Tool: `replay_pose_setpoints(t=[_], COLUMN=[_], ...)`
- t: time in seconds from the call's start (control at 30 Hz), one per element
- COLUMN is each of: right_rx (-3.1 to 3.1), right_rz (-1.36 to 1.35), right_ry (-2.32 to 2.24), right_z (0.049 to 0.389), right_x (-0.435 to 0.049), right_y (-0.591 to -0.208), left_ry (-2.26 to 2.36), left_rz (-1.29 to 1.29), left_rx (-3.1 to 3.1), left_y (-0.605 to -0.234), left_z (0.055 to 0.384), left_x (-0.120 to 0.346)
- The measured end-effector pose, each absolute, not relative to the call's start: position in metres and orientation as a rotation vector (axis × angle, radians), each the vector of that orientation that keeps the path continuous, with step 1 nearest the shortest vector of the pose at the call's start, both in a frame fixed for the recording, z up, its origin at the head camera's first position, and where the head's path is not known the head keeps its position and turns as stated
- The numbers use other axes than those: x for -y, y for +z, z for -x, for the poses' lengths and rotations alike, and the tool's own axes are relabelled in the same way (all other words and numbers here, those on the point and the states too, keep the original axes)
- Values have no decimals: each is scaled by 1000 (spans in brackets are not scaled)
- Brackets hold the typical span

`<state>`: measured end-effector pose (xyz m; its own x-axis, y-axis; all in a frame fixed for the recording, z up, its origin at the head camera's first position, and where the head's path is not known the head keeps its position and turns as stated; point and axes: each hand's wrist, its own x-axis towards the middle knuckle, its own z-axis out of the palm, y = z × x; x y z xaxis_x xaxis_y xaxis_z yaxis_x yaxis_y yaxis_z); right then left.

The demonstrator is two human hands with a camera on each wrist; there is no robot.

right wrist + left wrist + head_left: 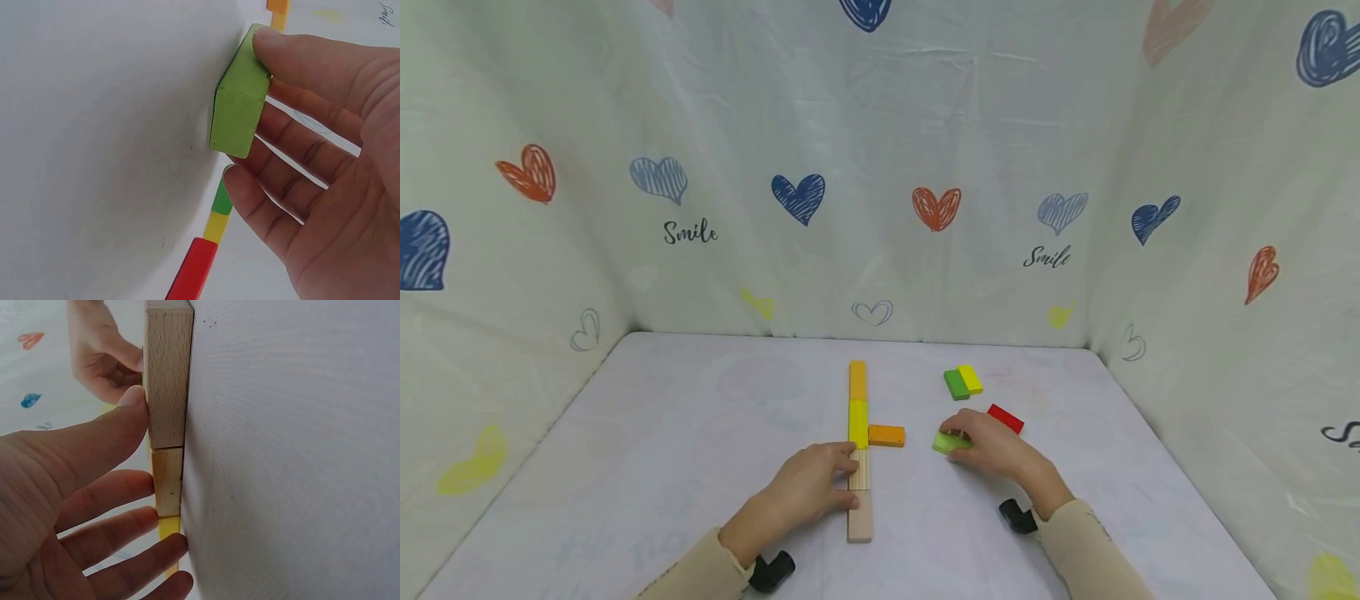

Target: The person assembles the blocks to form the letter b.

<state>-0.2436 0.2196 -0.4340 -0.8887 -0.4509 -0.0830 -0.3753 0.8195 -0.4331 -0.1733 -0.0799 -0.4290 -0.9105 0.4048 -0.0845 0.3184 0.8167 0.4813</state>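
My left hand (797,492) lies along the left side of a straight row of wooden blocks, fingers extended. Its thumb touches a plain wood block (167,375) at the near end, and the fingertips reach the lighter grooved block (863,475) and the yellow block (858,419). An orange block (857,379) forms the row's far end. Another orange block (887,436) sticks out to the right from beside the yellow one. Over to the right, my right hand (1000,450) pinches a light green block (240,109) between thumb and fingers, low at the table.
Just beyond the right hand lies a red block (1007,418). Farther back, a dark green block (956,385) and a second yellow block (971,379) lie side by side. The white table (625,433) is bounded by a heart-patterned curtain (865,267) behind and at both sides.
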Motion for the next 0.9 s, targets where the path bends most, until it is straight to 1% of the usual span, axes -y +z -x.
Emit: replay_pose_setpoints(t=[0.13, 0.47, 0.9], right_rx=[-2819, -2748, -2730], right_rz=[652, 766, 775], right_ry=[-599, -638, -635], right_z=[244, 249, 255], right_x=[-215, -204, -188], right_y=[-434, -434, -434], left_ry=[693, 689, 678], left_rz=[-579, -584, -583], left_rx=[-2826, -2826, -2827], left_y=[-430, -431, -430], left_z=[174, 174, 174], left_x=[80, 80, 80])
